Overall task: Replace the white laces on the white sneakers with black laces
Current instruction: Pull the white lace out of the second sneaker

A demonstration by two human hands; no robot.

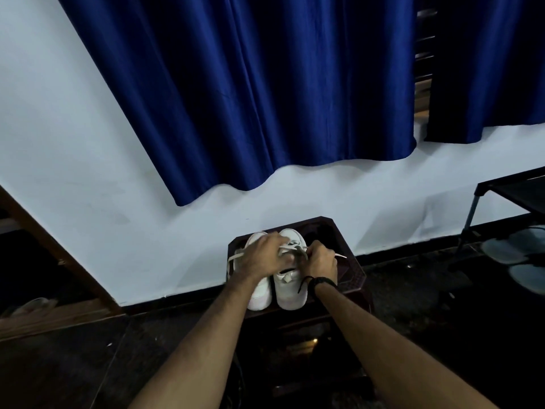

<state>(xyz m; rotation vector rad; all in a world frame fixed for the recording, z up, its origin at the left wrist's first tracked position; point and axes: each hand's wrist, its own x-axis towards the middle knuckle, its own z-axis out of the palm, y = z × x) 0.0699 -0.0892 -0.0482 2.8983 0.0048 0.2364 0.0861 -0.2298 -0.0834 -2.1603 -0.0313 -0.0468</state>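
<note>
Two white sneakers stand side by side on a dark stool (352, 273), heels toward me: the left sneaker (261, 293) and the right sneaker (290, 290). My left hand (265, 253) lies over the lacing area of both shoes, fingers curled on the right shoe's white lace (287, 248). My right hand (321, 261) pinches the same lace at the shoe's right side; a lace end (340, 256) sticks out past it. Another white lace (236, 256) trails off the left shoe. No black laces are in view.
The stool stands against a white wall (88, 172) under a blue curtain (250, 84). A dark shoe rack (513, 190) with pale footwear (510, 249) stands at the right. A wooden door frame (44, 246) is at the left. The floor is dark.
</note>
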